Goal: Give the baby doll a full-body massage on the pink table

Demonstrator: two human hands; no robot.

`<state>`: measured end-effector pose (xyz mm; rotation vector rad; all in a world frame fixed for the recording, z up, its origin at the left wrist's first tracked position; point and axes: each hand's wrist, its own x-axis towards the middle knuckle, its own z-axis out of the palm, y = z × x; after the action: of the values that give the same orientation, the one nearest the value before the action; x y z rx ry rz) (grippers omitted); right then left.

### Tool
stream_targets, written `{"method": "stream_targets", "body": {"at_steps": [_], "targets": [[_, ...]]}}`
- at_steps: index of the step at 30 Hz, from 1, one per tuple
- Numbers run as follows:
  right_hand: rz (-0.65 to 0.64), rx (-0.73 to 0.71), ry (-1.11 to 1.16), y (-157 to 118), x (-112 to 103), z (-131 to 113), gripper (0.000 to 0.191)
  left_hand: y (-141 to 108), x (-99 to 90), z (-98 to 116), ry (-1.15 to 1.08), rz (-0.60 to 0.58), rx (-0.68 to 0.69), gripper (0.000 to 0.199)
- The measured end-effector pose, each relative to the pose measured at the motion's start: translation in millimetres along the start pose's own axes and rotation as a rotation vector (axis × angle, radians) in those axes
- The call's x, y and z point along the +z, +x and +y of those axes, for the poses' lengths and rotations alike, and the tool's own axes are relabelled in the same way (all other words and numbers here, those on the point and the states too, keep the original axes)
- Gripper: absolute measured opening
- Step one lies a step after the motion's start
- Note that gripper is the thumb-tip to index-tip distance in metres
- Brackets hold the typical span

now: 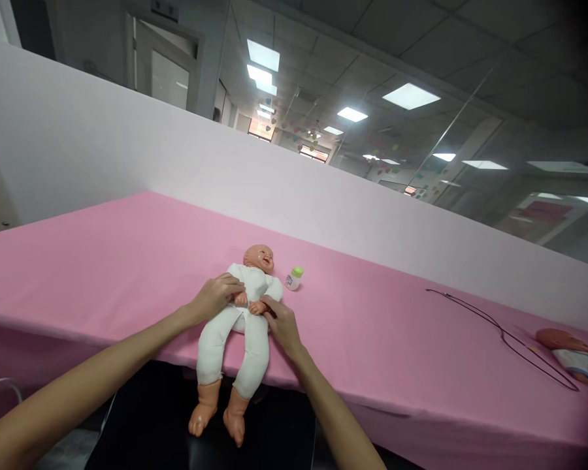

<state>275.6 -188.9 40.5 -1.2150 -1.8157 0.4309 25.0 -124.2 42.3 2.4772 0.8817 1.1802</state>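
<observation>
A baby doll (255, 281) with a white cloth body lies on its back on the pink-covered table (362, 326), its head toward the wall and its feet hanging past the front edge. My left hand (218, 297) is at the doll's arm on the left, fingers curled around it near the doll's hand. My right hand (281, 323) has its fingers closed at the doll's other forearm. Both doll hands rest on its belly. Just right of the doll's head stands a small bottle (294, 279) with a green cap, slightly tilted.
A dark thin cable (490, 318) lies on the table at the right. Beyond it, at the far right edge, is a second doll (563, 343) in white and blue. A low white wall (274, 189) with glass above runs behind the table.
</observation>
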Motion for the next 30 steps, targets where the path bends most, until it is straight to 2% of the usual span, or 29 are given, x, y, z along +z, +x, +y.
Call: {"method": "stream_targets", "body": {"at_steps": [2,3,5,8,10,12,15,17,19,22,24,25,27,28,30], "targets": [[0.043,0.03,0.07,2,-1,6,0.027,1,-0.9,-1,-0.087,0.02,-0.07,0.028],[0.106,0.066,0.149,5,-6,10,0.028,3,-3.1,-3,-0.179,0.074,-0.143,0.023],[0.298,0.184,0.338,12,-20,22,0.038,6,-9.8,-11,-0.44,0.241,-0.332,0.017],[0.576,0.409,0.539,16,-41,45,0.049,6,-20.7,-31,-0.858,0.567,-0.703,0.023],[0.648,0.506,0.585,12,-49,60,0.046,1,-25.6,-45,-1.02,0.734,-0.908,0.023],[0.664,0.542,0.59,6,-50,67,0.044,-4,-28.0,-54,-1.073,0.813,-0.989,0.024],[0.685,0.511,0.584,5,-47,57,0.05,-5,-28.2,-53,-1.058,0.825,-0.974,0.023],[0.67,0.429,0.544,10,-43,39,0.058,-2,-26.6,-44,-0.951,0.769,-0.868,0.021],[0.567,0.299,0.435,13,-35,19,0.054,0,-23.1,-29,-0.75,0.594,-0.646,0.02],[0.217,0.095,0.19,9,-18,-1,0.03,-1,-15.3,-8,-0.399,0.212,-0.28,0.017],[0.022,0.018,0.06,2,-7,-4,0.026,-4,-10.7,1,-0.229,0.047,-0.128,0.021],[-0.015,0.01,0.035,0,-3,-3,0.026,-4,-9.5,4,-0.18,0.005,-0.09,0.023],[0.054,0.05,0.075,0,-4,3,0.026,-4,-10.2,3,-0.185,0.012,-0.118,0.02],[0.142,0.097,0.14,1,-7,8,0.028,-3,-12.0,0,-0.238,0.068,-0.181,0.016],[0.361,0.23,0.311,5,-19,21,0.039,-1,-17.4,-12,-0.441,0.264,-0.367,0.016]]}}
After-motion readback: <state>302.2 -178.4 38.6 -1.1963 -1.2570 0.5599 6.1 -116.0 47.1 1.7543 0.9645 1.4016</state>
